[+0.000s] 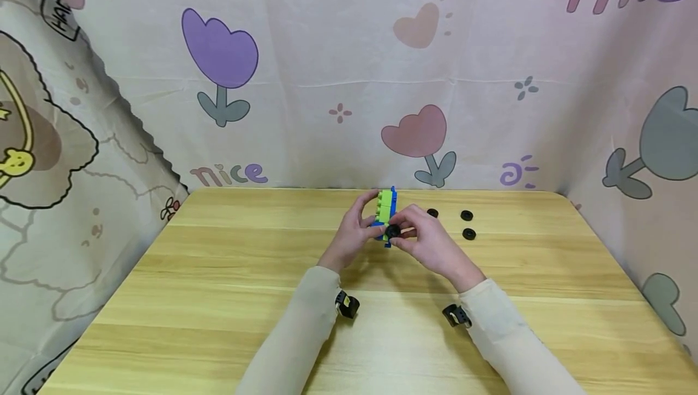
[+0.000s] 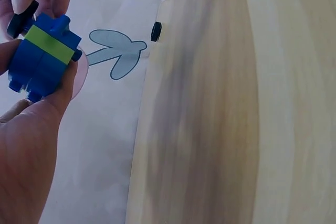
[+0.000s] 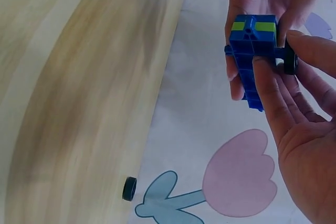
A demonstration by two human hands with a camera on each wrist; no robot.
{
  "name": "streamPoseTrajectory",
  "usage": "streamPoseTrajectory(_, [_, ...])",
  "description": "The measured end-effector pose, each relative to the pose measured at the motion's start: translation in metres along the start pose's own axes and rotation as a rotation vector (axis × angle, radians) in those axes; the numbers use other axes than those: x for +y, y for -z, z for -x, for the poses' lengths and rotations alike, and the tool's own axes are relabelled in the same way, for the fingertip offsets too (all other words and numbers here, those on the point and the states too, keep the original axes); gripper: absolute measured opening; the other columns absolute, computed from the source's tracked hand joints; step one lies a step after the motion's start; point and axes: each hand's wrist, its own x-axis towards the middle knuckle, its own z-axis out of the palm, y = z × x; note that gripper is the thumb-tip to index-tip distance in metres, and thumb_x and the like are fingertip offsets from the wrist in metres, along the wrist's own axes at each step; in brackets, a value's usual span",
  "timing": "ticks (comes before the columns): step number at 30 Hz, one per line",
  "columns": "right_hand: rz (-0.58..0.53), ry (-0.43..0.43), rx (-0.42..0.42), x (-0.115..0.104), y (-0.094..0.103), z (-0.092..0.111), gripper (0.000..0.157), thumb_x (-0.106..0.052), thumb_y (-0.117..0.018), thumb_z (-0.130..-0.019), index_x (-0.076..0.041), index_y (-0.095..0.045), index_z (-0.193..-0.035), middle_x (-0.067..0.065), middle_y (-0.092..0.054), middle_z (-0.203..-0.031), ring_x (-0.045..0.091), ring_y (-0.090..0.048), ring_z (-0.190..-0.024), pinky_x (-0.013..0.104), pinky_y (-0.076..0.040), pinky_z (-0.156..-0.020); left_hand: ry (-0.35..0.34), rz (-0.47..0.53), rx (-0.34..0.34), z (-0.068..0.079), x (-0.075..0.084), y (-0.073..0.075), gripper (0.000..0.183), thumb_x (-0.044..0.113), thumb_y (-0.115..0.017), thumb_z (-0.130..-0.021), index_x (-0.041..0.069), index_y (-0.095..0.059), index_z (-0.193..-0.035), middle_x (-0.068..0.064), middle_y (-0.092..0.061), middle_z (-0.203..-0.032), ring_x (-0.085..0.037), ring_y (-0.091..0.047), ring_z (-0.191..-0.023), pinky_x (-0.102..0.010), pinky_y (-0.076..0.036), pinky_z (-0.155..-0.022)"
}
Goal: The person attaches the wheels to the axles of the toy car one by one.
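Left hand point(image 1: 350, 236) has its fingers wrapped round the blocks point(image 1: 384, 207), so they're sitting between thumb and fingers. Near end's got a black wheel point(image 1: 392, 231), pinched in the right hand's point(image 1: 433, 245) fingers. Further right, three loose wheels point(image 1: 467, 215) on the table point(image 1: 218, 286).

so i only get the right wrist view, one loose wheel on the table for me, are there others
Observer: Yes, the head view shows three loose wheels on the table.
Operator: which side of the toy are they on
Observer: In the head view, all three lie to the right of it.
Operator: and i only see two green bits at its end, any more green
Observer: Yes, the head view shows green blocks running along its length.
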Motion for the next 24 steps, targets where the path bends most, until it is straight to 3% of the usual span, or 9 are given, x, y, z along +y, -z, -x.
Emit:
streamPoseTrajectory(10, [0.014, -0.014, 0.023, 0.0014, -0.0003, 0.0011, 0.027, 0.005, -0.075, -0.083, -0.003, -0.065, -0.108, 0.003, -0.057, -0.105, 0.023, -0.064, -0.099, 0.028, -0.055, -0.081, -0.034, 0.13, -0.041, 0.002, -0.0009, -0.0001, 0.074, -0.009, -0.06, -0.089, 0.016, -0.031, -0.152, -0.002, -0.016, -0.16, -0.033, -0.05, -0.126, -0.038, -0.049, -0.095])
streamPoseTrajectory(16, [-0.013, -0.013, 0.039, 0.0032, -0.0013, 0.0034, 0.028, 0.005, -0.075, -0.084, -0.003, -0.065, -0.109, 0.004, -0.057, -0.106, 0.024, -0.064, -0.098, 0.027, -0.055, -0.081, -0.033, 0.178, -0.05, 0.0017, -0.0035, -0.0001, 0.08, -0.013, -0.064, -0.085, 0.013, -0.029, -0.152, -0.001, -0.019, -0.158, -0.034, -0.051, -0.125, -0.037, -0.05, -0.094])
streamPoseTrajectory(24, [-0.073, 0.002, 0.044, 0.0042, -0.0024, 0.0021, 0.026, 0.0, -0.074, -0.086, -0.004, -0.067, -0.111, 0.005, -0.057, -0.107, 0.023, -0.064, -0.101, 0.026, -0.054, -0.083, -0.02, 0.304, -0.053, 0.0001, -0.0067, 0.002, 0.079, -0.017, -0.058, -0.085, 0.009, -0.026, -0.153, -0.006, -0.022, -0.157, -0.036, -0.047, -0.125, -0.035, -0.046, -0.099])
